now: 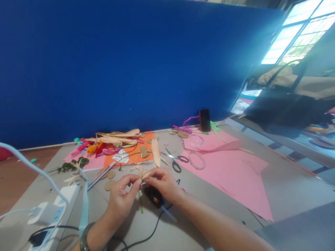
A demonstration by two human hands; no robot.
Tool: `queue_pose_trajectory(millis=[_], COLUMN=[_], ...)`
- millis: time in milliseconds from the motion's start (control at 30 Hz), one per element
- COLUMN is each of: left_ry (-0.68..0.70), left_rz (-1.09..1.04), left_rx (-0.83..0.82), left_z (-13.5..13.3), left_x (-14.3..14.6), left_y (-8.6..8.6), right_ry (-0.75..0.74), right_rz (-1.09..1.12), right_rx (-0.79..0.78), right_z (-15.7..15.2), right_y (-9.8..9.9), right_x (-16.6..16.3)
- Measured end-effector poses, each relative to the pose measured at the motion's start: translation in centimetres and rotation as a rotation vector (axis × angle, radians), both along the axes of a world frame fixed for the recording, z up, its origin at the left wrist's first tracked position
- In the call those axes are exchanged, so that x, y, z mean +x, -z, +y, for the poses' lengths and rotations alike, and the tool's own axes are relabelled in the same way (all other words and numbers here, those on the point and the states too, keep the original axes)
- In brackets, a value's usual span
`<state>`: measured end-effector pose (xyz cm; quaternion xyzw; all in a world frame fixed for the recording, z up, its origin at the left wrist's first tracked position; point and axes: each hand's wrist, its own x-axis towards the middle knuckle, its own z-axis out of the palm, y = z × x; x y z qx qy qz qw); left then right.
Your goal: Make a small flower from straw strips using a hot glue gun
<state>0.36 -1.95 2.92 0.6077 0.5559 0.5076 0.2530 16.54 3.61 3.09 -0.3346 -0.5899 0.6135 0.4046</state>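
A pale straw strip [145, 174] is being pinched in the lower middle of the frame by the left hand [122, 197] and the right hand [162, 184]. Both are closed on it by the fingertips, equally near. Its long axis is lying roughly left to right, above a black glue gun [155, 199].

A grey desk [277, 184] stands against a blue wall [131, 69]. Scissors [173, 159] lie near the desk's middle, just beside a clear ring [189, 160] at the edge of a large pink sheet [230, 174] that spreads over the right half. Toward the back edge lies an orange sheet [136, 157], with a raffia bundle [117, 138] across it and bright pipe cleaners [90, 148] at its left. A dark phone [205, 120] stands upright at the back edge. A white power strip [56, 205] sits at the front left corner.
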Motion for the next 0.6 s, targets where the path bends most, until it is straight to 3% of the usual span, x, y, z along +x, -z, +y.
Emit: queue_pose_trajectory(millis=[600], left_ry=[0.031], left_rz=[0.046], left_rx=[0.053], left_z=[0.09], left_x=[-0.15], left_y=[0.34], right_ry=[-0.007], right_rz=[-0.061], right_rx=[0.05], right_z=[0.12], right_y=[0.18], right_x=[0.17])
